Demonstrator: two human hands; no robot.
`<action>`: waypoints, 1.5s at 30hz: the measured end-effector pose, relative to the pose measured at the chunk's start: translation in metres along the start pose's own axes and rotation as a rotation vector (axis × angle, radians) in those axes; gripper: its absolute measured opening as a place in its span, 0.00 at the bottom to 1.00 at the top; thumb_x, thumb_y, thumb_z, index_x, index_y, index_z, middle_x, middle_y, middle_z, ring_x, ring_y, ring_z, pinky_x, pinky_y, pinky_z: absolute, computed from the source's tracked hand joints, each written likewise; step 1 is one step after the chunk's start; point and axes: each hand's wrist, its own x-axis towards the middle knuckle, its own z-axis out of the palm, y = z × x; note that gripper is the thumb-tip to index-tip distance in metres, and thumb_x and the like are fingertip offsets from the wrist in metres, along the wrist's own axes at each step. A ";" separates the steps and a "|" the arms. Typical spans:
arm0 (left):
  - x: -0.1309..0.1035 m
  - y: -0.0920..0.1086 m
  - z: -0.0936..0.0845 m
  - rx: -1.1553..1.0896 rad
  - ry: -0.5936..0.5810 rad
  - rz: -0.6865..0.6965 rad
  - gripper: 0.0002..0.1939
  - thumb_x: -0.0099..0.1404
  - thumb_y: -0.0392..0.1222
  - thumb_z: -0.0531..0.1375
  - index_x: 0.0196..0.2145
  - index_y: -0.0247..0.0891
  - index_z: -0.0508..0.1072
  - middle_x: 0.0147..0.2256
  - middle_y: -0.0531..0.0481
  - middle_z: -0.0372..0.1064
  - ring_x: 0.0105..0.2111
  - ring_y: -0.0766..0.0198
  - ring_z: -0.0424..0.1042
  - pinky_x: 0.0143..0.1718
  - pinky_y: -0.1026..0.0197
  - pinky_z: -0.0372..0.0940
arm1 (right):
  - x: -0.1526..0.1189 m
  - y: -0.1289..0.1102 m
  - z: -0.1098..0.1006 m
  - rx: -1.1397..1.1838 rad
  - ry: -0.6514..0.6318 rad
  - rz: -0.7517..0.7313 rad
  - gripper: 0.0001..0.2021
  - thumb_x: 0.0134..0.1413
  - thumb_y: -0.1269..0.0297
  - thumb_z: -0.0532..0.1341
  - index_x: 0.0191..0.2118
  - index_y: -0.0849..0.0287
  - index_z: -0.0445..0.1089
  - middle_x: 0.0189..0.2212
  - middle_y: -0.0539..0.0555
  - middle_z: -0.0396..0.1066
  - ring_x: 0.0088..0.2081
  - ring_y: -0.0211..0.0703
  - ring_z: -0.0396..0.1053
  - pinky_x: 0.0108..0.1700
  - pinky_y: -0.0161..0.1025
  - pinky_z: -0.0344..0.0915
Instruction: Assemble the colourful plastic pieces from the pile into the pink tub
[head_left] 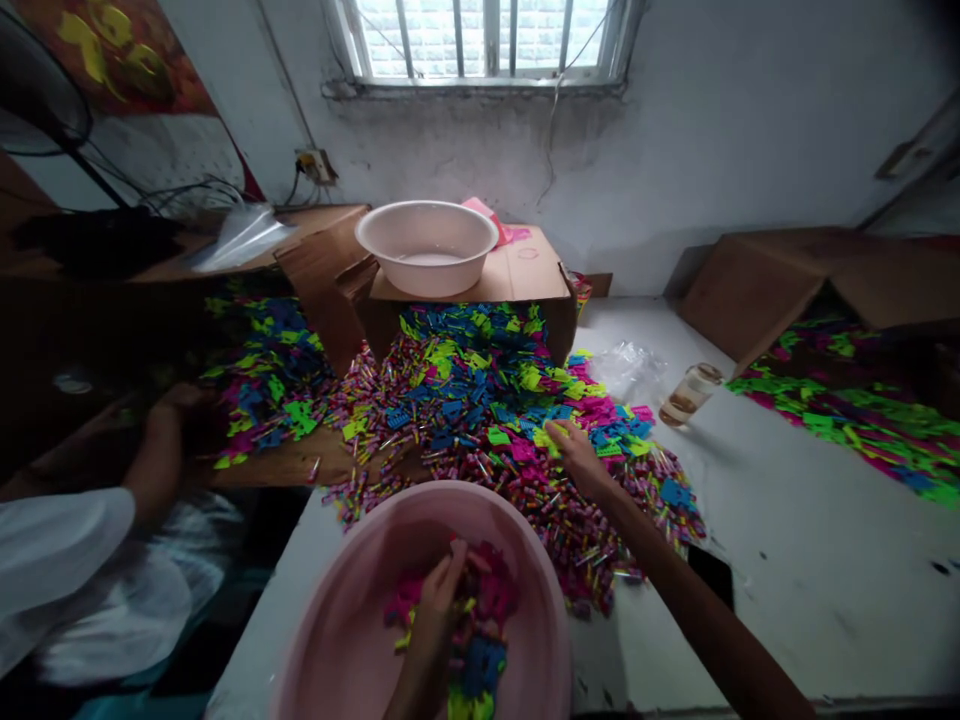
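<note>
My left hand (439, 590) is down inside a large pink basin (315, 610), its fingers bent close together. Pink plastic pieces (495, 585) lie right beside its fingertips, with blue pieces (484, 662) and yellow ones lower in the basin. What the left fingers hold is not clear. My right hand (581, 460) reaches into a heap on the table, thumb and fingers closed at a yellow-green piece (541, 436); whether it grips this piece is hard to see. Around it lie flat blue, pink and green plastic pieces and many small shiny pink-and-yellow tubes (577, 540).
An open cardboard box (525, 265) spills pieces; a pale basin (427, 275) stands on it. To the right are a jar (690, 395), clear plastic (630, 372), a dark phone-like object (711, 578) and another box (757, 290). At left a co-worker's arm (161, 450) reaches toward more pieces.
</note>
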 end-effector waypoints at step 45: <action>-0.053 0.066 0.031 0.876 -0.300 1.027 0.06 0.68 0.36 0.63 0.43 0.37 0.78 0.36 0.48 0.73 0.33 0.65 0.73 0.34 0.66 0.66 | -0.178 -0.074 0.001 -0.326 -0.372 -0.143 0.06 0.67 0.57 0.59 0.44 0.52 0.69 0.34 0.50 0.74 0.31 0.41 0.73 0.33 0.36 0.72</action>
